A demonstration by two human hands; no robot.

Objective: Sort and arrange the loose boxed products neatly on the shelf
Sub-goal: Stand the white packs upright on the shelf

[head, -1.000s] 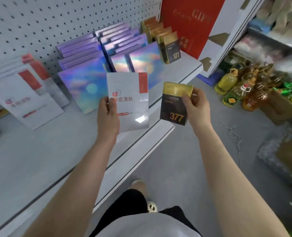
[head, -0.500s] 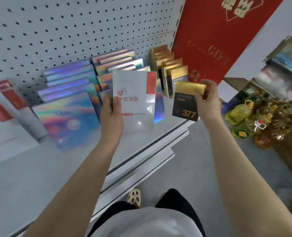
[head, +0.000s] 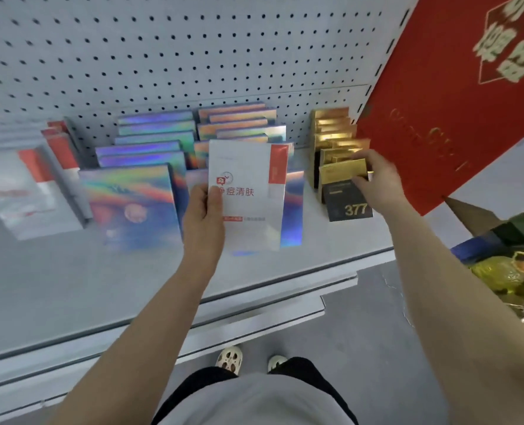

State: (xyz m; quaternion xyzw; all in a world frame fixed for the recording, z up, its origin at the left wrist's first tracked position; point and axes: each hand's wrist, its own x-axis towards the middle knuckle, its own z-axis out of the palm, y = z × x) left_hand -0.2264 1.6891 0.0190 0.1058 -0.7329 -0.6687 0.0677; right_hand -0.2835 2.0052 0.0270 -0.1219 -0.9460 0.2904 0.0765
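Pegboard shelf [head: 70, 286] mostly sorted; right hand [head: 380, 179] pinches black-gold 377 box [head: 348, 197] at front of gold row [head: 331, 130], nearly placed; left hand [head: 204, 219] grips white-red box [head: 248, 191], unplaced, white stack [head: 24, 185] far left

Iridescent glossy foil boxes [head: 132, 207] beside a glossy white box [head: 248, 194], shiny gold-topped black boxes [head: 343, 179], matt perforated metal backboard [head: 162, 56].
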